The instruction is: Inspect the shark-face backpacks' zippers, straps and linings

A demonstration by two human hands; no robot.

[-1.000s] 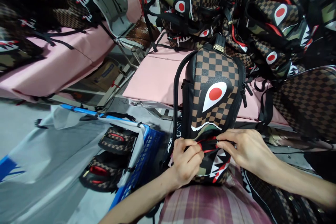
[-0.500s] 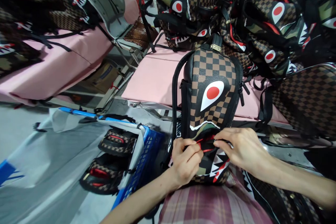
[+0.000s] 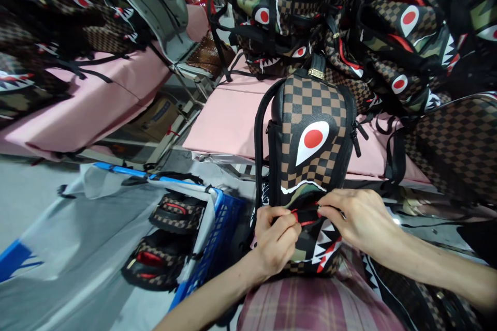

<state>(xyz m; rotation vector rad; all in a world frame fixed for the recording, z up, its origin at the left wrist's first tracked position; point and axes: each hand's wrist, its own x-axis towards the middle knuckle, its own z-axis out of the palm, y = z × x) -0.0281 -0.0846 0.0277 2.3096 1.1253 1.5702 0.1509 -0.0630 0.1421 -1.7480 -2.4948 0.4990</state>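
Note:
A brown-and-black checkered backpack (image 3: 310, 103) with a red-and-white eye print stands upright against my lap, its top handle leaning toward the table. Low on its front, a red-edged pocket opening (image 3: 308, 222) gapes a little. My left hand (image 3: 276, 240) is closed, gripping the left end of that opening between thumb and fingers. At the other end, my right hand (image 3: 357, 217) pinches the pocket's edge; whether a zipper pull is between the fingertips I cannot tell. Black zipper pulls (image 3: 356, 142) dangle on the backpack's right side.
Behind the backpack is a pink-covered table (image 3: 225, 114) piled with similar backpacks (image 3: 295, 15). To the left, a blue crate (image 3: 217, 238) lined with translucent sheeting contains two more backpacks (image 3: 155, 261). A grey chair (image 3: 159, 15) stands farther back, beside another pink-covered table (image 3: 104, 98).
The view has shifted slightly, so the crate and tables sit a little farther right. Both hands keep their grip at the pocket opening, with almost no movement.

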